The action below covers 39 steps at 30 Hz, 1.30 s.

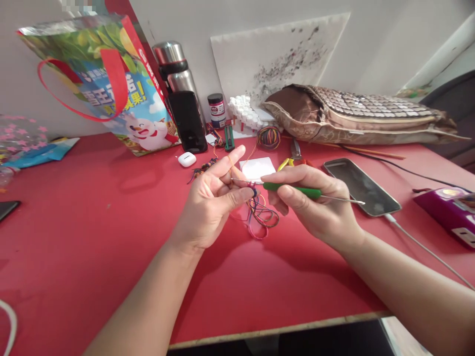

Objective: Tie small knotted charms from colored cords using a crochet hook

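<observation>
My right hand (309,198) grips a crochet hook (293,189) by its green handle, and metal shafts stick out at both ends. The hook's left tip reaches the yarn by my left fingers. Between thumb and fingers, my left hand (215,198) pinches a small dark crochet piece (254,191). Its index finger points up with an orange strand looped round it. Below the piece hang loose loops of multicoloured yarn (261,217). A ball of multicoloured yarn (268,137) lies behind the hands, with a strand running from it.
Behind my hands stand a propped black phone (188,121), a steel flask (178,69) and a printed bag (107,84). A white earbud case (187,158) sits left. To the right lie a charging phone (361,185), yellow-handled pliers (289,160), a purple box (449,210) and a brown cushion (356,113).
</observation>
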Motion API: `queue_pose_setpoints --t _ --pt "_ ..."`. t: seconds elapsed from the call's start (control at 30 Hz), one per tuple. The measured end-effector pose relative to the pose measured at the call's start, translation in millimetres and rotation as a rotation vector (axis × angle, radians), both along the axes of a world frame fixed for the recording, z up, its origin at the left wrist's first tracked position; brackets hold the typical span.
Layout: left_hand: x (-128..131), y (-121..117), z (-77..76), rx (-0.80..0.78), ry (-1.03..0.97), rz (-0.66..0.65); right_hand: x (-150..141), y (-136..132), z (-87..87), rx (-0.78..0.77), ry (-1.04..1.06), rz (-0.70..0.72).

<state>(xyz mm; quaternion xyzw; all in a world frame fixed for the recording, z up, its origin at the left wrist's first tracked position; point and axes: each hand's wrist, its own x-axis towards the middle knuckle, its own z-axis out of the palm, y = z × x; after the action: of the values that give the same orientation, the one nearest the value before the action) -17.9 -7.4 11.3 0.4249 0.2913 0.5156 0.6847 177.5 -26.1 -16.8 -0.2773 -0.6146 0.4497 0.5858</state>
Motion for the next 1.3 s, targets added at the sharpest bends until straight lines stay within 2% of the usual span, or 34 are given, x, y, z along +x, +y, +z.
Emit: queue_pose_setpoints --t 0.47,0.63,0.97,1.13,1.3 --pt "-5.4 2.0 1.9 0.082 0.121 -0.010 17.8 9.0 13.7 -0.249 0.085 0.048" --pt "-7.7 1.2 1.3 0.061 0.086 -0.061 21.9 11.9 14.4 -0.249 0.092 0.066" --pt "-9.0 1.2 0.5 0.011 -0.009 -0.252 29.1 17.6 15.3 -0.301 0.108 0.130" --pt "-6.3 -0.8 0.8 -0.046 0.012 -0.253 27.7 21.0 18.4 -0.351 0.128 0.180" --pt "-2.2 -2.7 -1.6 -0.027 0.040 -0.235 24.7 20.7 13.9 -0.412 0.157 0.185"
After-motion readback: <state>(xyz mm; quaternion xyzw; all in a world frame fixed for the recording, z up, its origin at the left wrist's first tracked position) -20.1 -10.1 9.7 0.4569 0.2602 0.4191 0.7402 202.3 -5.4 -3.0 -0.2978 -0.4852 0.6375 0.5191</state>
